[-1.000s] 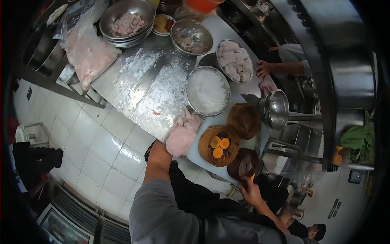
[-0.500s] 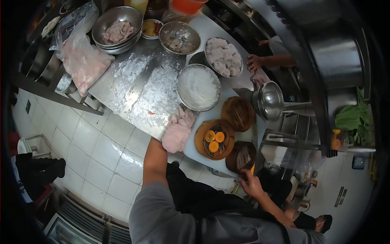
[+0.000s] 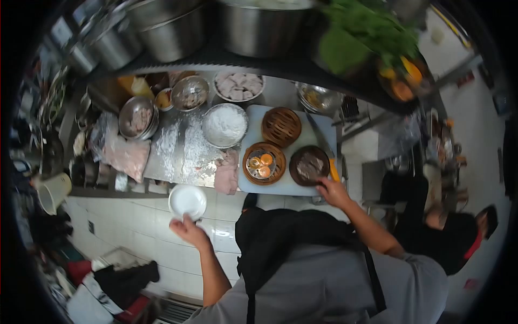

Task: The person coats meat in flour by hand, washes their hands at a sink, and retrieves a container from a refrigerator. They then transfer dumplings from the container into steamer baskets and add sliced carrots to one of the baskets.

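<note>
The left hand [image 3: 186,229] has left the pink meat [image 3: 226,174], its fingers now gripping a round white plate [image 3: 187,201] just off the desk [image 3: 183,156], while the right hand [image 3: 330,190] stays at the dark basket [image 3: 309,166], grip unclear.

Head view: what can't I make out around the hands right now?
All in the head view:
- Right hand: whether it grips the dark steamer, too small.
- Dark steamer's contents: pale, blurred.
- Dish in left hand: inside washed out white.
- Rear of counter: hidden by the shelf.
</note>
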`<state>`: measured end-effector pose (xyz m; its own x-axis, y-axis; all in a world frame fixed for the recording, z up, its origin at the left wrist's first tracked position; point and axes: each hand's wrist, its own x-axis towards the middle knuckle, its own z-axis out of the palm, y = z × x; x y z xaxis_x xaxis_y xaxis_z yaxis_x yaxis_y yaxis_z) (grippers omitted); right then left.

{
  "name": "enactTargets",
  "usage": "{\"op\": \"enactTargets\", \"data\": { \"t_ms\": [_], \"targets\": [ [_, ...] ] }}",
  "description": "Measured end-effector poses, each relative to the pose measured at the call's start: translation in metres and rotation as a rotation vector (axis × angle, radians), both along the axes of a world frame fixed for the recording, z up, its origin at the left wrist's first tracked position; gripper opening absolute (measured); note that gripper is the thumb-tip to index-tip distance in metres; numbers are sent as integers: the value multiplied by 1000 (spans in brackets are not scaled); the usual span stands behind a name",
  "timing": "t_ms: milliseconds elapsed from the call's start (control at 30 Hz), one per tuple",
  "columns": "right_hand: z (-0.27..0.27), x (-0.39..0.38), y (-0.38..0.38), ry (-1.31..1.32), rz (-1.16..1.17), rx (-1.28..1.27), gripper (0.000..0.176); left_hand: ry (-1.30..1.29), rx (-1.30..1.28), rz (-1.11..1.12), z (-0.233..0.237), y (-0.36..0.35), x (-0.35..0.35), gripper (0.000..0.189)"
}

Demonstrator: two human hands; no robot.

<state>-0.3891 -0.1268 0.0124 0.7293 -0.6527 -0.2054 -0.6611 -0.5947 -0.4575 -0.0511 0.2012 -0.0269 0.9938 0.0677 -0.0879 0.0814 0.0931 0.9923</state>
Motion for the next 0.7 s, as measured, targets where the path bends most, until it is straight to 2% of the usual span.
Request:
{"op": "enactTargets", "data": {
  "t_ms": [67, 100, 133, 167, 200, 233, 267, 300, 333, 367, 433, 533, 633, 700],
  "targets": [
    [-11, 1, -9, -71, -57, -14, 34, -97, -20, -291, 33, -60, 30, 27],
    [-15, 2, -11, -124, -76, -41, 36, -99, 83, -416, 36, -94, 44, 30],
    [-13, 4, -10, -102, -119, -26, 37, -173, 116, -578, 58, -137, 47, 29],
    [-9, 10, -11, -78, -155, -13, 38, -398, 310, -669, 64, -180, 54, 24],
    [-6, 14, -10, -54, -186, -1, 40, -310, 324, -733, 63, -224, 55, 23],
    [-5, 16, -6, -54, -209, -5, 41, -327, 448, -820, 61, -264, 53, 25],
    [-4, 18, -4, -54, -231, -13, 42, -139, 390, -907, 94, -291, 31, 25],
    [-3, 20, -3, -52, -254, -22, 44, -206, 467, -1011, 81, -319, 33, 26],
    [-3, 22, 0, -56, -276, -28, 45, -440, 478, -1011, 23, -355, 45, 27],
    [-3, 23, 3, -58, -300, -33, 46, -625, 688, -1051, 38, -361, 34, 27],
    [-3, 27, 12, -67, -355, -28, 48, -839, 955, -1016, 8, -376, 32, 35],
    [6, 31, 19, -62, -415, -40, 48, -1110, 1078, -1170, 72, -351, -6, 46],
    [-2, 34, 13, -95, -410, -13, 47, -1206, 1280, -1489, 76, -343, -14, 53],
    [-8, 41, 4, -120, -370, -64, 46, -1201, 1263, -1427, 67, -347, -7, 54]
  ]
}}
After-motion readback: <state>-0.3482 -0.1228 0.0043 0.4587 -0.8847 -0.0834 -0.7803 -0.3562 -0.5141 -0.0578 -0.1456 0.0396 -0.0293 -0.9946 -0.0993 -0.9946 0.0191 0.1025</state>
